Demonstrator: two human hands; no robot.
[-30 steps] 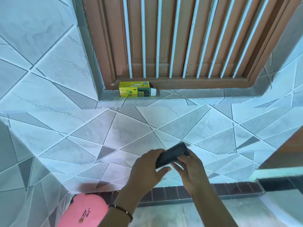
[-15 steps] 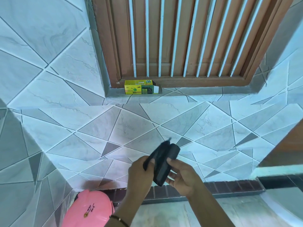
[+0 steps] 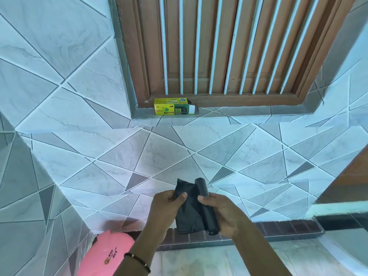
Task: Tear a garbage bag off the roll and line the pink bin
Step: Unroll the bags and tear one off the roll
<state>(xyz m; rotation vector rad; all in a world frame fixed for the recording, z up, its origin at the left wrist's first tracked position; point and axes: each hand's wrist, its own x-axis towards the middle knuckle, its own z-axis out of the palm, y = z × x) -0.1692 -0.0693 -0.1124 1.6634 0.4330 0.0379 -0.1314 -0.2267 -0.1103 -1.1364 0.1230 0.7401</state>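
Note:
A black garbage bag roll (image 3: 207, 210) stands nearly upright in front of me, gripped by my right hand (image 3: 221, 214). One bag (image 3: 189, 212) is unrolled to the left of the roll and still joined to it. My left hand (image 3: 167, 208) pinches that loose flap near its top, thumb on the front. The pink bin (image 3: 105, 253) sits on the floor at the lower left, in the wall corner, with its closed pink lid facing me. My left forearm partly covers its right side.
A yellow-green bin-bag box (image 3: 173, 109) lies on the tiled window ledge (image 3: 249, 114), below a brown wooden shutter with white bars (image 3: 229, 46). Tiled wall fills the middle. A dark brick skirting (image 3: 278, 228) runs along the floor, and a brown panel (image 3: 350, 176) juts in at the right.
The roll has turned from nearly horizontal to upright. My left hand has pulled a bag flap out to the left, so more black plastic now shows between my hands.

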